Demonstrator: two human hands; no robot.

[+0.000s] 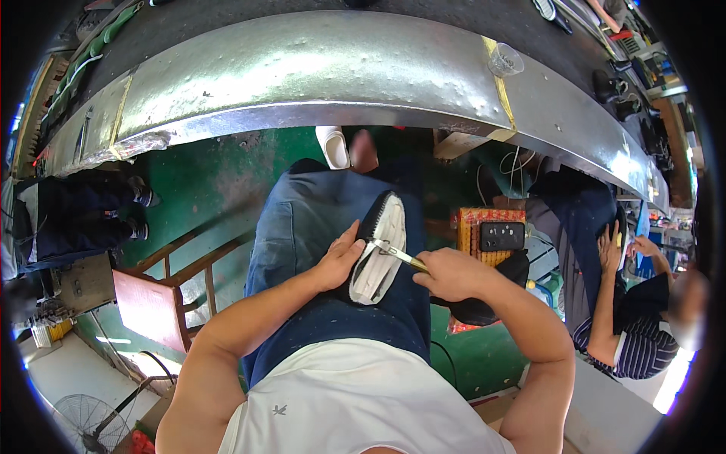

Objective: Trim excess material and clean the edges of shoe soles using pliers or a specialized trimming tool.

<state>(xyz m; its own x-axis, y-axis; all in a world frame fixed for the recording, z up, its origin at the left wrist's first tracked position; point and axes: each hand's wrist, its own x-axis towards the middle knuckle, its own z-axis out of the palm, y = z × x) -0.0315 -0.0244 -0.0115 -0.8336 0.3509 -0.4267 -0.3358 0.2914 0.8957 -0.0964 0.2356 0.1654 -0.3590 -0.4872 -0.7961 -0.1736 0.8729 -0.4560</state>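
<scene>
A dark shoe upper point(376, 276) lies sole side up on my lap, its pale whitish underside facing me and a stitched-looking edge around its far end. My left hand point(340, 259) grips the shoe's left side, fingers wrapped on the dark edge. In my right hand point(454, 274) is a metal hand tool point(401, 256) with a silver head and a pale yellowish handle. Its head touches or sits just over the middle of the underside; I cannot tell which. Whether it is pincers or a small hammer is unclear.
A long metal-covered workbench point(318, 68) curves across the far side, with a clear plastic cup point(505, 60) on it. A wooden chair point(155, 303) stands left. A black phone point(502, 236) rests on a patterned seat to the right. Another person point(643, 333) sits working farther right.
</scene>
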